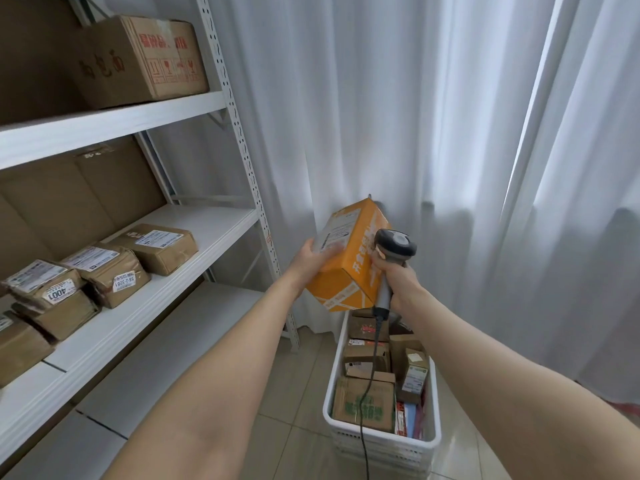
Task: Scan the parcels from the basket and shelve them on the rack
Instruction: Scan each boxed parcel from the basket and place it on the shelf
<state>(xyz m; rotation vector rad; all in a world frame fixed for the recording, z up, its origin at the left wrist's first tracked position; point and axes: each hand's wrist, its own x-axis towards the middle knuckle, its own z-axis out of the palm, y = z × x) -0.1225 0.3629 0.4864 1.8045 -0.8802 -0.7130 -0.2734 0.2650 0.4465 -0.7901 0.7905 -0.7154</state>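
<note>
I noted: left hand (308, 259) gripped orange box (349, 261) | right hand (401, 284) clamped scanner (395, 244) | both above basket (381, 437).

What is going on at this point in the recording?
A person is partway through scanning a parcel. The left hand holds an orange box tilted above the white basket on the floor. The right hand grips a corded scanner close beside the box. Other parcels wait in the basket. On the rack to the left, brown labelled parcels lie on the middle shelf and a large carton sits on the one above.
</note>
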